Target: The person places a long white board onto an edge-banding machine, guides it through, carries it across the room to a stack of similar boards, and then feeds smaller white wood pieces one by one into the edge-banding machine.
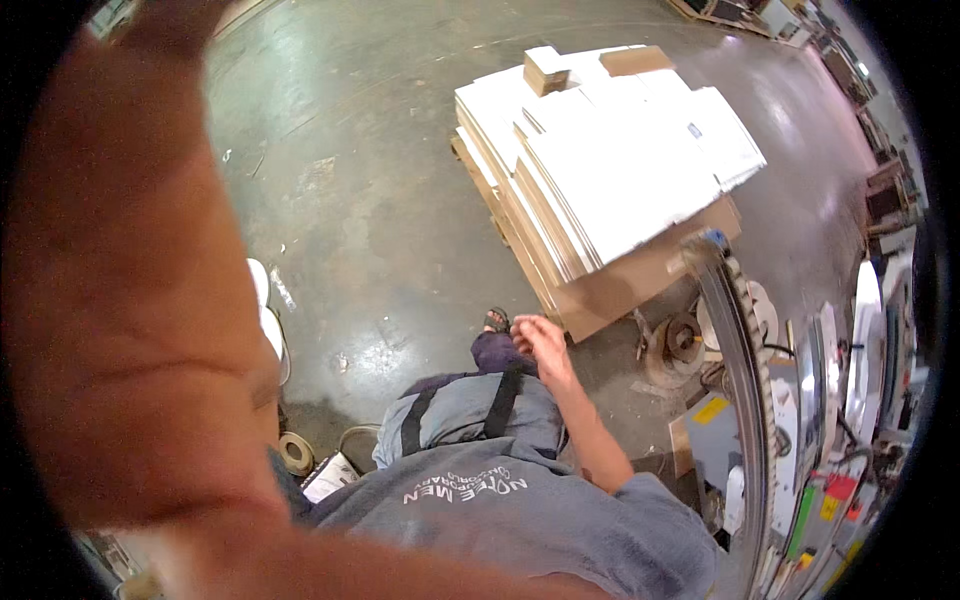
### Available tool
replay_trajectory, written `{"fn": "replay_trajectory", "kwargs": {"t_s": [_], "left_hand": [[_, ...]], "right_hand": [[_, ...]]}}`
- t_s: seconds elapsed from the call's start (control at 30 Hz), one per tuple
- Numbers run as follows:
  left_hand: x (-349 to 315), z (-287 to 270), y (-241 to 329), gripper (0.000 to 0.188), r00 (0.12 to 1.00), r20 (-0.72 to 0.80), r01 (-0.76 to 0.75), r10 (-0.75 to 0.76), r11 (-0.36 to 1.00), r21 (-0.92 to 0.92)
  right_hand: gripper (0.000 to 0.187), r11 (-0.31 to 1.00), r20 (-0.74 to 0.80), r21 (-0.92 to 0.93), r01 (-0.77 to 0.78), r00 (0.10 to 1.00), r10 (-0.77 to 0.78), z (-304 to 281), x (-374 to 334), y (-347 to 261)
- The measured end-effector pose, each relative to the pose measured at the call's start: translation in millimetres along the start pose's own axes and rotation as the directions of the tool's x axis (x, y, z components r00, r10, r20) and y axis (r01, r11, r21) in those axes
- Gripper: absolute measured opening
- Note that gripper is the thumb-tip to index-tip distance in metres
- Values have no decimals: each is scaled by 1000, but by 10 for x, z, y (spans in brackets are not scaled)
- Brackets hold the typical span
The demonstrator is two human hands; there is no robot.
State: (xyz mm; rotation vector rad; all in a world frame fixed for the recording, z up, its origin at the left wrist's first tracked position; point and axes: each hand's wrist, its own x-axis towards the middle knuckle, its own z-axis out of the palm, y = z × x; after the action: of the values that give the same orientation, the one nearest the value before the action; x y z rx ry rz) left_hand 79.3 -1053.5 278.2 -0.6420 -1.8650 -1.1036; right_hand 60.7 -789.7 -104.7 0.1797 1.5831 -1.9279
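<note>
My left arm is raised very close to the camera and fills the left side of the view. My left hand point(125, 200) is large, dark and blurred, with its fingers cut off or hidden at the upper left. I cannot make out anything in it. My right hand point(541, 343) hangs in front of my body with loosely bent fingers and nothing in it. In the view it lies beside the near corner of a brown cardboard sheet point(620, 290). Above that sheet is a stack of flat white cardboard point(625, 160) on a wooden pallet point(480, 190).
A small cardboard block point(545, 72) sits on the stack. At right, a tall dark machine rail point(735, 350) rises beside rolls of strapping point(675, 345) and grey machinery point(715, 440). A tape roll point(295, 453) and printed papers point(330, 478) are at lower left.
</note>
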Motion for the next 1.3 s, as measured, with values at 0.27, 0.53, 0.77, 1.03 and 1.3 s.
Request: {"fn": "replay_trajectory", "kwargs": {"t_s": [0.27,0.53,0.77,1.03,1.3], "left_hand": [[565,-1222,-1239,59,958,-268,9,102,923,386],[1095,-2765,-2957,58,893,-399,13,209,873,487],[2723,-3253,-5585,57,965,-230,-53,126,953,298],[3723,-2911,-7697,56,991,10,-133,134,970,202],[4497,-2192,-9488,55,975,191,-132,113,987,92]], "right_hand": [[25,969,212,-245,35,977,18,1017,1810,-1224],[24,980,233,-181,83,972,-39,1970,2998,-1233],[24,960,71,-280,-5,997,26,3255,4203,-1395],[28,996,-74,-87,24,997,-30,3627,5850,-2151],[27,987,-185,155,-38,981,67,3856,7798,-2771]]}}
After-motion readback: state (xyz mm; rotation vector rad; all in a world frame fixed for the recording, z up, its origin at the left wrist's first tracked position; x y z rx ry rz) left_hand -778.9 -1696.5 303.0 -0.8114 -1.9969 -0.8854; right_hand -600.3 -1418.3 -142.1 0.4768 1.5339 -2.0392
